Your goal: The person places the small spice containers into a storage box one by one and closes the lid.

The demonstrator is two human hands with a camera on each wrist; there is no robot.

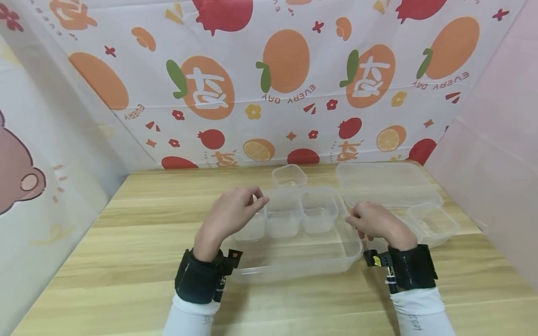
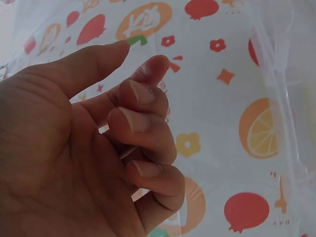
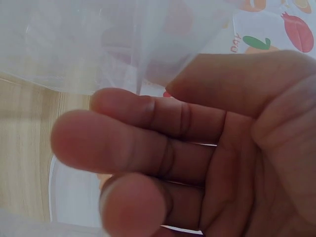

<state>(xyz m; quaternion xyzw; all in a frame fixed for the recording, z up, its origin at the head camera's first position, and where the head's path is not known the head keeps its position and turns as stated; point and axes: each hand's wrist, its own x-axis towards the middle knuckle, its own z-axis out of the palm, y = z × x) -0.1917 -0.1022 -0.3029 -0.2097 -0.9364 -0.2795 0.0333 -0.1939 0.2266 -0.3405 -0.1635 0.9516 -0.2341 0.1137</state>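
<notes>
wood table: 1 tray, 3 cups inside

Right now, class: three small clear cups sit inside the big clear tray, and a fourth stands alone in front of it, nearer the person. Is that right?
Not quite. The fourth small cup stands behind the big clear tray, toward the patterned wall, not nearer the person. Three small cups do sit inside. The head view shows it.

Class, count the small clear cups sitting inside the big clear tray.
3, in a row along the tray far side: left cup partly behind the left hand, middle cup, right cup. More may be hidden.
</notes>
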